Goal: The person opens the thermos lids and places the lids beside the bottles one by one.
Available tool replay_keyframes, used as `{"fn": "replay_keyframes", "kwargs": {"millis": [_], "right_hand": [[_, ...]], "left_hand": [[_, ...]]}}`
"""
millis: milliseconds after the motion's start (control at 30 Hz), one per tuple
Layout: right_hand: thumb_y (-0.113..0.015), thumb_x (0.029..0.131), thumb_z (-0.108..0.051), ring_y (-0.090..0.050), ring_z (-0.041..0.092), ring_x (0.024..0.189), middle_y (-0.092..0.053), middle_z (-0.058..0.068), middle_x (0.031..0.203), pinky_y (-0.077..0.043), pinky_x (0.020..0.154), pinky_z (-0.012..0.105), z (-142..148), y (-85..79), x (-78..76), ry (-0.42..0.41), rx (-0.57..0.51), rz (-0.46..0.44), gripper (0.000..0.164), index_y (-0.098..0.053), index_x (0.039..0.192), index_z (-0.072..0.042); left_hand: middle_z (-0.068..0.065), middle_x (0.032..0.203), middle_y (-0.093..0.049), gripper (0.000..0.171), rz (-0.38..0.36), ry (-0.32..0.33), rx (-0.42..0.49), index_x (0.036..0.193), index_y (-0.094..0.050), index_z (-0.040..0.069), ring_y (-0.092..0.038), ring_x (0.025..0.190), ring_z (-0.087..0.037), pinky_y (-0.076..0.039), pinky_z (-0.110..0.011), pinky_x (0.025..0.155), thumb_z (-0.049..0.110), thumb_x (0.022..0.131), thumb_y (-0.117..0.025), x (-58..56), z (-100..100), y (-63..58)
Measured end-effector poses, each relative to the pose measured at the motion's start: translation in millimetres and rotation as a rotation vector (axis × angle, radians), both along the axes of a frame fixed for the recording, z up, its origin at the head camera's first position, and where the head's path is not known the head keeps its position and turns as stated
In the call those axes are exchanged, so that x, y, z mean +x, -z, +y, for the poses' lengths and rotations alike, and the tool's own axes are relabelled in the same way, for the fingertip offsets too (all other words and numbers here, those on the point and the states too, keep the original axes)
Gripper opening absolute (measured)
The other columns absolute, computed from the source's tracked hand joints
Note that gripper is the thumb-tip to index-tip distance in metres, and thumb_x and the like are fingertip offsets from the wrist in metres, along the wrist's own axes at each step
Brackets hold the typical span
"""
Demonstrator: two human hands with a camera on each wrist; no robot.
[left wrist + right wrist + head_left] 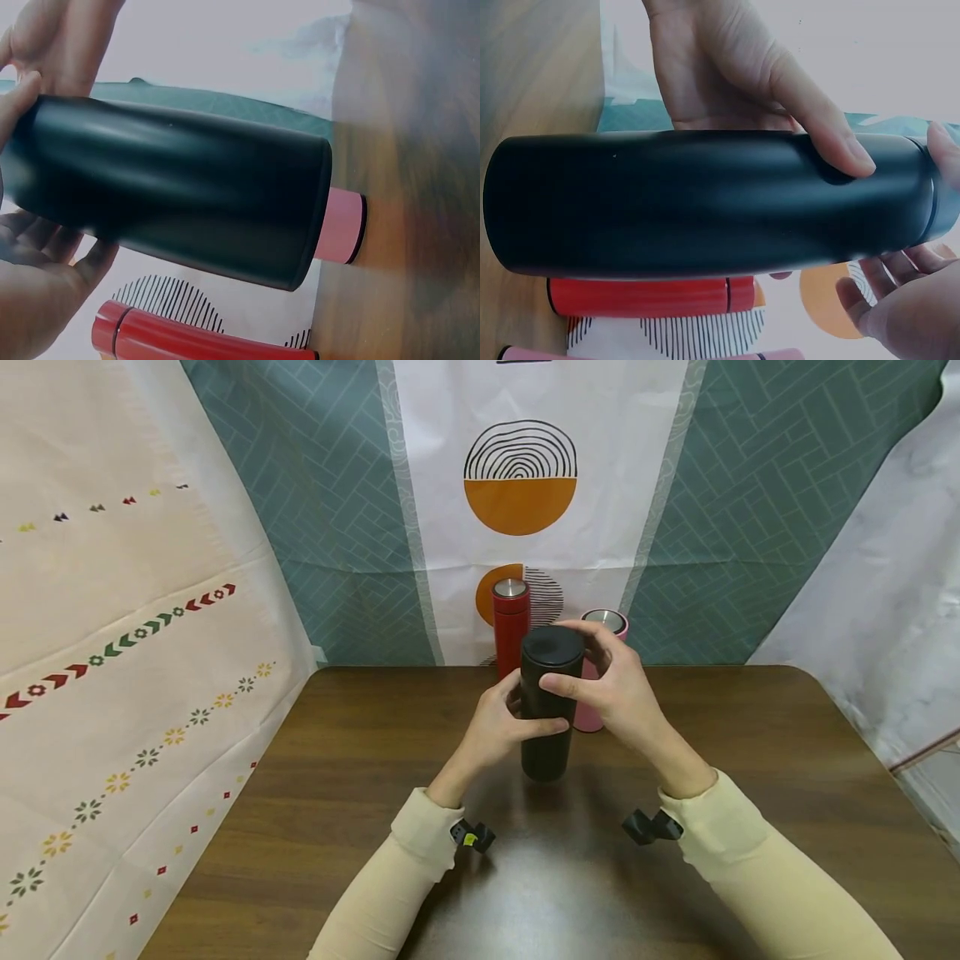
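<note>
A tall matte-black vacuum flask (546, 752) is held upright over the wooden table between both hands. My left hand (491, 722) grips it around the body from the left, thumb across the front. My right hand (618, 689) holds the black lid (553, 646) at the top, with thumb in front and fingers around behind. In the right wrist view the flask (705, 202) lies sideways across the picture, and a thin seam shows between body and lid. The left wrist view shows the flask's base end (300, 217); the lid is out of that picture.
Behind the black flask, a red flask (511, 622) stands to the left and a pink flask (590, 716) to the right, partly hidden by my right hand. The brown wooden table (337, 793) ends at a patterned cloth backdrop (322, 510), with a pale embroidered cloth (112, 727) on the left.
</note>
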State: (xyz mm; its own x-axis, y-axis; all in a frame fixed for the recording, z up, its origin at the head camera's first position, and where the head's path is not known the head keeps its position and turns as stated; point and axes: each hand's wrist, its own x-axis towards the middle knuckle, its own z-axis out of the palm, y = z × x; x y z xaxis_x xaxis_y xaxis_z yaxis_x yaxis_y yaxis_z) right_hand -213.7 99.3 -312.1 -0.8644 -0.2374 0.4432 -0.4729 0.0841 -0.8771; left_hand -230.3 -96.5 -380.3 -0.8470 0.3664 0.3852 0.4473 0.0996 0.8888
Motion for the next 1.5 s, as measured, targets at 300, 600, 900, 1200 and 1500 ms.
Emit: {"fn": "replay_keyframes", "kwargs": {"millis": [300, 600, 900, 1200, 1500], "right_hand": [[-0.084, 0.087, -0.008, -0.062, 0.024, 0.122, -0.063, 0.009, 0.135, -0.051, 0.102, 0.029, 11.1, -7.5, -5.9, -0.137, 0.022, -0.043, 0.064, -0.059, 0.145, -0.01], [-0.075, 0.094, -0.015, -0.047, 0.023, 0.141, -0.053, 0.007, 0.148, -0.035, 0.12, 0.042, 18.4, -9.4, -10.3, -0.246, 0.085, -0.081, 0.067, -0.046, 0.155, -0.015], [-0.08, 0.091, -0.01, -0.058, 0.025, 0.128, -0.057, 0.006, 0.139, -0.045, 0.111, 0.035, 11.4, -7.5, -4.8, -0.131, 0.068, -0.001, 0.065, -0.049, 0.148, -0.01], [-0.08, 0.091, -0.011, -0.058, 0.023, 0.129, -0.056, 0.004, 0.142, -0.043, 0.113, 0.032, 15.2, -7.4, -6.1, -0.139, 0.076, -0.01, 0.067, -0.049, 0.15, -0.007], [-0.074, 0.096, -0.015, -0.045, 0.021, 0.144, -0.051, 0.002, 0.152, -0.036, 0.119, 0.044, 22.4, -12.5, -7.3, -0.245, 0.122, -0.045, 0.066, -0.047, 0.156, -0.017]], "left_hand": [[-0.001, 0.122, -0.071, 0.058, 0.009, 0.014, -0.014, 0.136, -0.064, 0.016, -0.069, 0.109, -0.02, -0.054, -0.045, 0.101, 0.018, 0.083, -0.087, 2.0, -1.2, -2.7], [-0.001, 0.122, -0.07, 0.058, 0.005, 0.014, -0.004, 0.138, -0.062, 0.016, -0.067, 0.111, -0.02, -0.052, -0.048, 0.103, 0.019, 0.085, -0.086, 2.2, -0.8, -2.5], [-0.002, 0.117, -0.071, 0.058, 0.007, -0.018, 0.022, 0.137, -0.063, 0.016, -0.07, 0.106, -0.021, -0.055, -0.044, 0.099, 0.016, 0.084, -0.086, 2.4, -0.2, -1.8], [-0.003, 0.12, -0.071, 0.057, -0.012, 0.006, 0.018, 0.136, -0.062, 0.015, -0.07, 0.107, -0.022, -0.056, -0.043, 0.099, 0.017, 0.084, -0.086, 1.9, 0.1, -0.9], [-0.003, 0.119, -0.071, 0.058, -0.004, 0.022, 0.02, 0.137, -0.062, 0.014, -0.069, 0.107, -0.022, -0.054, -0.045, 0.101, 0.02, 0.084, -0.086, 3.2, -0.2, -1.4]]}}
